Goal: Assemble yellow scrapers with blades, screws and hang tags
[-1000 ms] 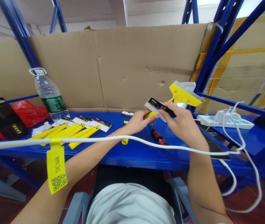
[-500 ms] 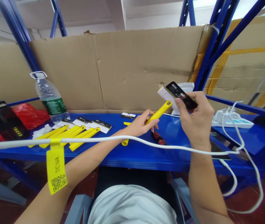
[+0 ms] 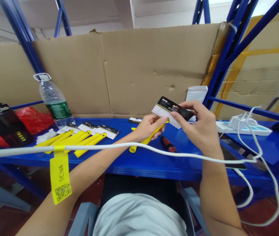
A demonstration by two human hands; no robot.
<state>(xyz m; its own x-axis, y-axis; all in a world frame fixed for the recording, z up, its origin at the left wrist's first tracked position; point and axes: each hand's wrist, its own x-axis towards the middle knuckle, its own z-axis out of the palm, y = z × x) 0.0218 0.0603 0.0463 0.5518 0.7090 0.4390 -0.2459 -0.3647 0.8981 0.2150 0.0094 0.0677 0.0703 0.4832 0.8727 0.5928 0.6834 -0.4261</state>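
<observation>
My left hand point(image 3: 147, 128) is closed around a yellow plastic handle point(image 3: 152, 136), whose tip shows beside the thumb. Pinched between the fingers and thumb of my right hand point(image 3: 199, 123) is a black and white printed card point(image 3: 165, 108). The card's lower left corner meets the left fingertips and overlaps the handle's upper end. Under the left forearm, part of another yellow piece point(image 3: 132, 149) shows. A red and black tool point(image 3: 168, 144) lies on the blue table just below the hands.
Several yellow handles point(image 3: 90, 144) with cards point(image 3: 108, 131) lie at the left. Behind them stand a water bottle point(image 3: 57, 106), a red bag point(image 3: 33, 119) and a black container point(image 3: 7, 126). A white cable point(image 3: 120, 145) crosses in front; a power strip point(image 3: 247, 127) sits at the right.
My right hand has brought the card left and down, onto the handle's end. The left hand has shifted slightly left, and the handle's tip now sits lower, near the thumb.
</observation>
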